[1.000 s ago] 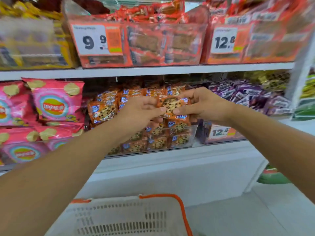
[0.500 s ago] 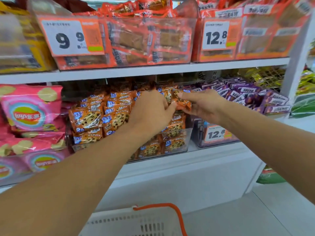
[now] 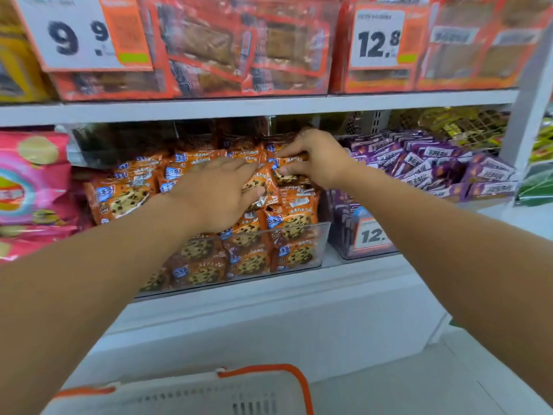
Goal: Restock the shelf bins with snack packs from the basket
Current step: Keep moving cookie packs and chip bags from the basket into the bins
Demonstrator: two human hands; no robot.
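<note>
head view: both arms reach into the clear bin (image 3: 323, 235) on the middle shelf, which is stacked with orange chocolate-chip cookie packs (image 3: 296, 220). the left hand (image 3: 214, 193) lies flat on top of the pile, fingers straight and together, pressing on an orange pack (image 3: 260, 182) that sits tilted on the heap. the right hand (image 3: 317, 158) is just beside it, thumb below and fingers curled above, pinching another orange pack (image 3: 288, 169) at the top of the right-hand stack. the fingertips of the two hands are close, almost meeting over the packs. to the right stands a bin of purple packs (image 3: 431, 163) with a price card (image 3: 369, 235) partly hidden behind the right forearm. pink chip bags (image 3: 30, 181) fill the left edge. on the shelf above, red-orange bins carry tags reading 9.9 (image 3: 77, 34) and 12.8 (image 3: 378, 40). at the bottom, the white basket (image 3: 185, 396) with an orange handle (image 3: 287, 375) shows only its rim; its contents cannot be seen.
</note>
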